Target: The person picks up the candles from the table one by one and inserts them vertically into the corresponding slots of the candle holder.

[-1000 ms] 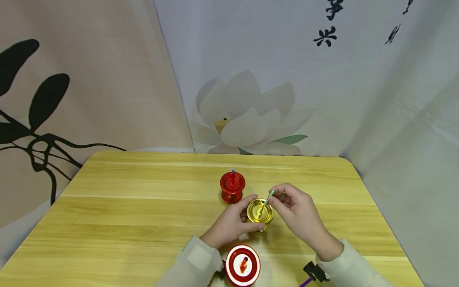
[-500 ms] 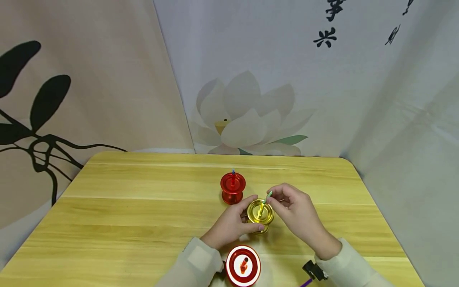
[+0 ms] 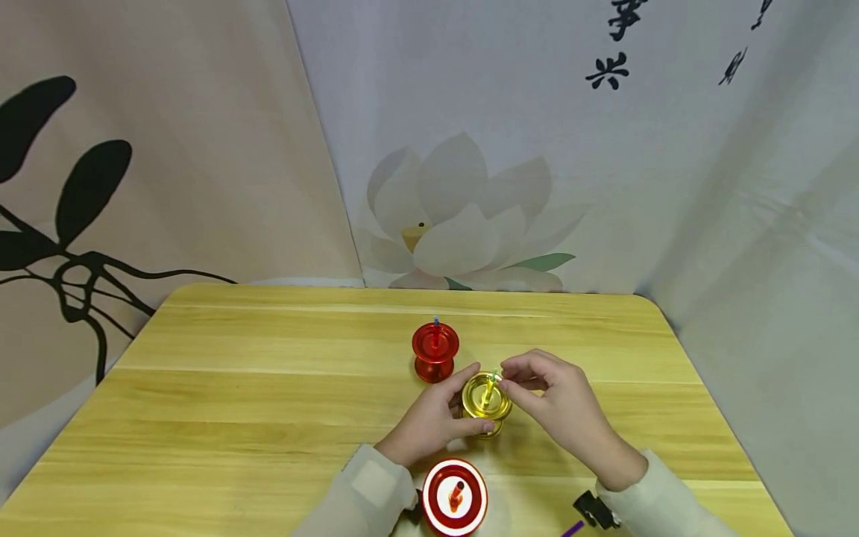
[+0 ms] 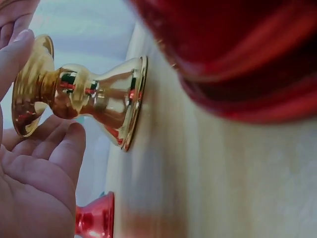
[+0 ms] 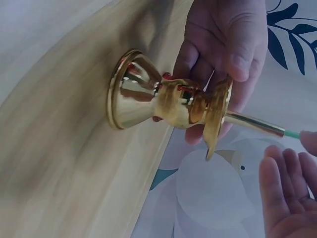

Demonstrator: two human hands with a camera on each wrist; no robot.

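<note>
While the gold candle holder (image 3: 487,412) is held upright by the left hand (image 3: 429,425), its fingers curled behind and its thumb in front, a red candle holder (image 3: 435,359) with a blue tip (image 3: 436,321) is set just beyond on the tabletop (image 3: 268,358); a red-and-white holder (image 3: 473,498) is placed nearer the body, beside the left sleeve (image 3: 365,485). Atop the gold post (image 5: 255,124), a green piece (image 5: 291,134) is seen, its long axis roughly in line with the post. It lies just left of the fingertips of the right hand (image 3: 560,399), the nearer hand; the thumb is brought up to its end, the fingers only slightly parted, but whether it is pinched cannot be told.

Farther right, 兴 (image 3: 607,71) can be read on the backdrop (image 3: 671,186), under a cropped character (image 3: 625,19); the rightmost marks (image 3: 733,66) cannot be deciphered.
</note>
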